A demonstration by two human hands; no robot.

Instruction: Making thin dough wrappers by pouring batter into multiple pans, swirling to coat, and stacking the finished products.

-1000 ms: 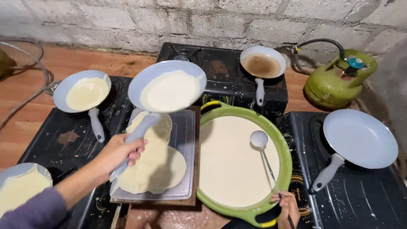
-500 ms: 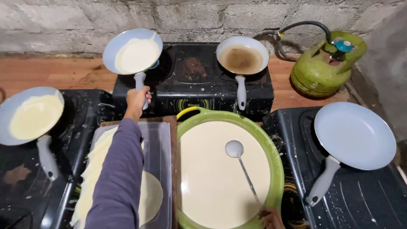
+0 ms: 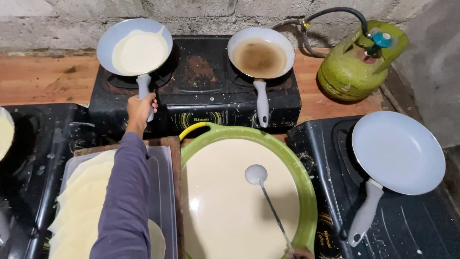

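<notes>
My left hand [image 3: 140, 108] grips the grey handle of a pale blue frying pan [image 3: 136, 48] coated with thin cream batter. The pan rests over the left burner of the far black stove [image 3: 201, 86]. My arm in a purple sleeve reaches across a clear tray [image 3: 162, 192] stacked with thin pale crepes [image 3: 86, 196]. A large green bowl [image 3: 309, 201] of batter sits in the middle with a metal ladle [image 3: 256, 175] in it. Only a sliver of my right hand [image 3: 301, 253] shows at the bottom edge, on the end of the ladle's handle.
A second pan [image 3: 261, 55] with a browned bottom sits on the far stove's right burner. An empty pale pan [image 3: 397, 151] rests on the right stove [image 3: 326, 144]. A green gas cylinder [image 3: 359, 67] with a hose stands at the back right. Another batter pan's edge [image 3: 4, 132] shows far left.
My left hand carried the batter-coated pan from above the crepe tray out to the far stove's left burner. The ladle stayed in the bowl.
</notes>
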